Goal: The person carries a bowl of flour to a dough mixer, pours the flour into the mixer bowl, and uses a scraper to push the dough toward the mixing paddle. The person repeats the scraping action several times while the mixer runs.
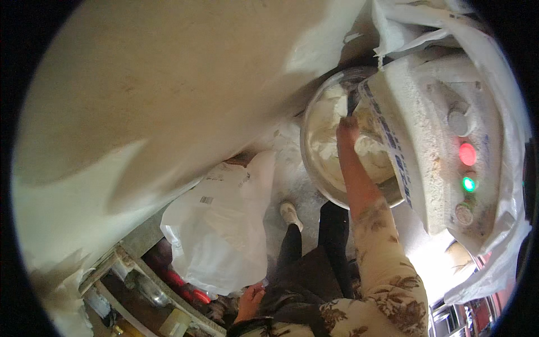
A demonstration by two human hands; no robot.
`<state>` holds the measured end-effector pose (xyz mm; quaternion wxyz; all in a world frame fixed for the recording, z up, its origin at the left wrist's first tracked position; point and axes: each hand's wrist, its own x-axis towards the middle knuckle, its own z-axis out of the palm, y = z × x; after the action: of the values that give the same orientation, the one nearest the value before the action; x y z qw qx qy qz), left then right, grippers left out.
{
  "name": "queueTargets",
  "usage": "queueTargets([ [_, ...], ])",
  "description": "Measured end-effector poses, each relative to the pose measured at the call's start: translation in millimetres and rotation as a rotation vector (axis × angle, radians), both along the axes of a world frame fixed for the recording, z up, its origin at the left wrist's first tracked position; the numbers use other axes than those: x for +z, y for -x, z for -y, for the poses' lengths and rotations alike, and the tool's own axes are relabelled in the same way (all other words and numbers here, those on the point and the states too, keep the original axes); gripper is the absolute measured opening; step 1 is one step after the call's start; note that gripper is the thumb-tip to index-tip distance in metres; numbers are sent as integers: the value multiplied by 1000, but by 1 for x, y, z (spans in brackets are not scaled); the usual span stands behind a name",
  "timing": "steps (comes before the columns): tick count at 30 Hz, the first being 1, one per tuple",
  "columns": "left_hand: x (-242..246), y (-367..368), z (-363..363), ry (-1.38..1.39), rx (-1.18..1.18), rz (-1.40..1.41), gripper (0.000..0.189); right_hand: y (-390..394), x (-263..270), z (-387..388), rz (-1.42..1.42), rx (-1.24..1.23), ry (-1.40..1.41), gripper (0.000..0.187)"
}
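Note:
A large round metal bowl (309,168) stands under a flour-dusted machine and holds pale flour or dough. Reaching into it from below, my right hand (348,126) is closed around a dark upright part or handle (351,103); which of these it is, I cannot tell. Low in the view, my left hand (251,298) rests at the bottom edge of a big white plastic sack (219,236); its fingers are curled, and whether they grip the sack is unclear.
At the right is the machine's control panel (446,168) with lit red and green buttons, partly wrapped in plastic sheet (492,50). A pale surface (147,84) fills the upper left. Open drawers (139,290) with items stand at lower left. The floor (294,181) is dusted white.

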<state>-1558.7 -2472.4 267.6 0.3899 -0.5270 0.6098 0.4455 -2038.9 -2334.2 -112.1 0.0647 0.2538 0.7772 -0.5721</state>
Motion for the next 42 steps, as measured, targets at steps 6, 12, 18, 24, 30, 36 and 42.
queueTargets([
  [6,1,8,-4,38,-83,-120,37,-131,85,-40,-81,790,-312,45],
  [12,-6,-5,-7,43,-54,-49,41,59,0,21,67,106,-499,36],
  [18,-9,-18,-7,-28,116,-102,40,-80,64,-32,205,350,-58,48],
  [24,-11,-3,-5,-47,62,-38,41,-53,57,1,25,835,-398,43],
  [30,-5,0,-10,-13,45,-45,36,35,6,4,-38,96,-531,18],
  [36,-10,-4,-3,-76,54,-94,37,-122,94,-37,43,683,-279,43],
  [42,-9,9,-3,-34,4,-112,39,30,12,-7,-122,674,-815,25],
])
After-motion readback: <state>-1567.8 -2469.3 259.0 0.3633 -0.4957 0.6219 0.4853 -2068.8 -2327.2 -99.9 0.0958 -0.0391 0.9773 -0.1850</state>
